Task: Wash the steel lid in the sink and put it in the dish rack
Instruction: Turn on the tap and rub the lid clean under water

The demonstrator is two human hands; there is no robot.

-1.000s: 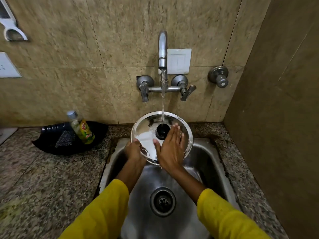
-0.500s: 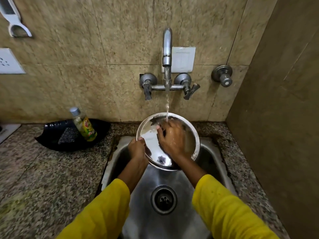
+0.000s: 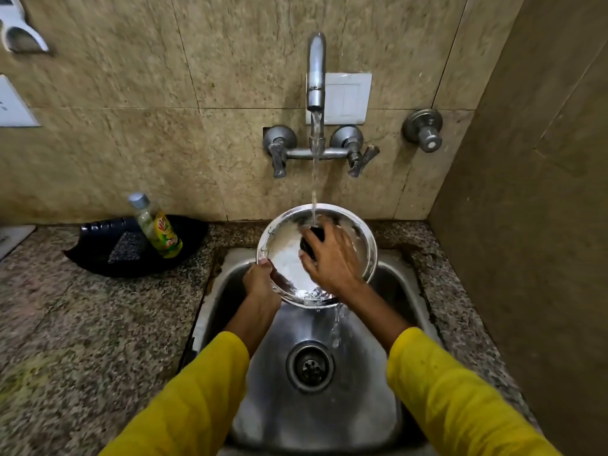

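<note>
The round steel lid [image 3: 286, 255] with a black knob is tilted over the steel sink [image 3: 391, 284], under the running tap [image 3: 316, 74]. Water falls on its upper part and runs off its lower edge into the basin. My left hand [image 3: 260, 279] grips the lid's lower left rim. My right hand [image 3: 332, 258] lies flat on the lid's face, fingers over the black knob, covering much of the right half. No dish rack is in view.
A black tray [image 3: 98, 255] on the granite counter [image 3: 82, 324] at the left holds a scrub pad [image 3: 126, 246] and a dish soap bottle [image 3: 156, 225]. Tiled walls close in behind and at the right. The drain [image 3: 310, 366] lies below the lid.
My right hand has slid across the lid's face, from its centre up over the knob and towards the right. The lid stays under the stream; run-off now pours from its lower edge.
</note>
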